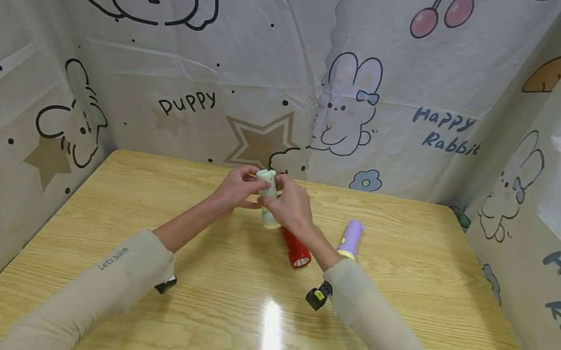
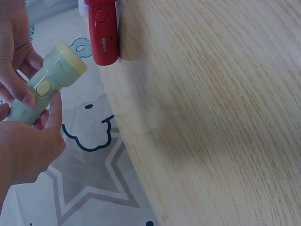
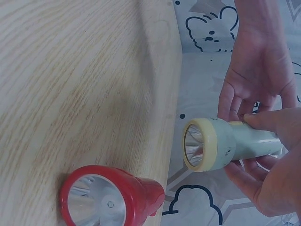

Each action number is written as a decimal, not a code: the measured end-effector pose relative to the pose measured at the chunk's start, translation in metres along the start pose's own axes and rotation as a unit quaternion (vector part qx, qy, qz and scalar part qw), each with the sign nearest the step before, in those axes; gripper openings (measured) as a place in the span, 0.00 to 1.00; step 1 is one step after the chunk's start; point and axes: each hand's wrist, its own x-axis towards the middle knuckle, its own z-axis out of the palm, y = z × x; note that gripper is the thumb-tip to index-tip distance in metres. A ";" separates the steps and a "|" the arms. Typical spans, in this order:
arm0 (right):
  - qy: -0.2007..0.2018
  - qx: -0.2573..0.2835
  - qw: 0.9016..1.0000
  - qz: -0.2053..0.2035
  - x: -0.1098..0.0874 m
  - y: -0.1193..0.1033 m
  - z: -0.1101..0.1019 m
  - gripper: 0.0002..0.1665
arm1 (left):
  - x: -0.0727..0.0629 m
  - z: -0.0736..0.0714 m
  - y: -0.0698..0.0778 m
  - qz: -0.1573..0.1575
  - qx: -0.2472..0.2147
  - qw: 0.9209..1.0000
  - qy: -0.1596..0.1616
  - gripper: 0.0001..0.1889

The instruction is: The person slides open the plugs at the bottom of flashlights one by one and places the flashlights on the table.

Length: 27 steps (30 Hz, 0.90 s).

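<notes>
A pale green flashlight (image 1: pixel 269 196) with a cream rim is held above the table's far part, lens end low and its other end up. My left hand (image 1: pixel 236 189) grips it from the left, a finger beside the cream switch (image 2: pixel 43 88) in the left wrist view. From the right, my right hand (image 1: pixel 292 203) holds the body between thumb and fingers. The right wrist view shows the lens (image 3: pixel 193 145) of this flashlight unlit. Just below my right hand, a red flashlight (image 1: pixel 296 250) lies on the table, partly hidden by the wrist.
A purple flashlight (image 1: pixel 351 237) with a yellow rim lies right of the red one, partly behind the right sleeve. Black wrist cameras (image 1: pixel 317 296) hang under both sleeves. Patterned cloth (image 1: pixel 270 72) encloses the back and sides of the wooden table (image 1: pixel 216 315).
</notes>
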 end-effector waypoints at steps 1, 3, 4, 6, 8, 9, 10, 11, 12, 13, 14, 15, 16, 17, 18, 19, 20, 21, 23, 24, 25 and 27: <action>-0.001 0.000 1.000 0.001 0.000 0.000 0.000 0.23 | 0.000 -0.001 0.000 -0.001 0.000 1.000 -0.003 0.20; -0.002 0.000 1.000 0.004 0.000 -0.001 0.000 0.23 | 0.000 -0.002 0.000 -0.005 -0.003 1.000 -0.010 0.19; -0.003 0.001 1.000 0.006 0.000 -0.001 0.001 0.23 | 0.000 -0.002 0.000 -0.008 -0.004 1.000 -0.013 0.19; -0.007 0.002 1.000 0.008 0.000 -0.002 0.001 0.23 | -0.001 -0.003 0.000 -0.012 -0.006 1.000 -0.015 0.19; -0.009 0.004 1.000 0.010 -0.001 -0.002 0.002 0.23 | -0.002 -0.004 -0.001 -0.015 -0.007 1.000 -0.016 0.20; -0.011 0.006 1.000 0.012 -0.001 -0.002 0.002 0.23 | -0.002 -0.004 -0.001 -0.017 -0.007 1.000 -0.017 0.21; -0.014 0.007 1.000 0.014 -0.001 -0.003 0.002 0.23 | -0.002 -0.004 -0.001 -0.018 -0.008 1.000 -0.018 0.21; -0.016 0.008 1.000 0.016 -0.001 -0.003 0.002 0.23 | -0.003 -0.005 -0.002 -0.019 -0.009 1.000 -0.019 0.21; -0.019 0.010 1.000 0.018 -0.001 -0.003 0.002 0.23 | -0.003 -0.005 -0.002 -0.020 -0.010 1.000 -0.020 0.22; -0.020 0.011 1.000 0.020 -0.001 -0.004 0.002 0.23 | -0.003 -0.005 -0.002 -0.022 -0.011 1.000 -0.020 0.22; -0.022 0.012 0.999 0.021 -0.001 -0.004 0.002 0.23 | -0.003 -0.006 -0.002 -0.024 -0.012 0.999 -0.021 0.22; -0.024 0.012 0.999 0.022 -0.001 -0.004 0.002 0.23 | -0.003 -0.006 -0.002 -0.026 -0.011 0.999 -0.021 0.22; -0.024 0.011 0.999 0.022 -0.001 -0.004 0.002 0.23 | -0.003 -0.006 -0.002 -0.027 -0.012 0.999 -0.022 0.22; -0.025 0.010 0.999 0.022 -0.001 -0.004 0.003 0.22 | -0.003 -0.007 -0.002 -0.029 -0.011 0.999 -0.022 0.22; -0.025 0.010 0.999 0.022 -0.001 -0.004 0.003 0.22 | -0.003 -0.007 -0.002 -0.031 -0.010 0.999 -0.022 0.23; -0.026 0.010 0.999 0.022 -0.001 -0.004 0.003 0.22 | -0.002 -0.007 -0.002 -0.033 -0.008 0.999 -0.023 0.23; -0.026 0.009 0.999 0.022 -0.001 -0.003 0.003 0.22 | -0.002 -0.007 -0.002 -0.035 -0.007 0.999 -0.023 0.24; -0.026 0.010 0.999 0.022 -0.001 -0.003 0.003 0.21 | -0.002 -0.007 -0.002 -0.037 -0.005 0.999 -0.024 0.24; -0.027 0.009 0.999 0.021 -0.001 -0.003 0.004 0.21 | -0.002 -0.008 -0.002 -0.042 -0.002 0.999 -0.024 0.26; -0.027 0.009 0.999 0.021 -0.001 -0.002 0.004 0.21 | -0.002 -0.008 -0.002 -0.044 -0.002 0.999 -0.025 0.26; -0.028 0.009 0.999 0.020 -0.001 -0.002 0.004 0.21 | -0.001 -0.008 -0.003 -0.046 -0.002 0.999 -0.025 0.26; -0.030 0.008 0.999 0.021 -0.001 -0.002 0.005 0.22 | -0.001 -0.008 -0.003 -0.051 -0.003 0.998 -0.026 0.26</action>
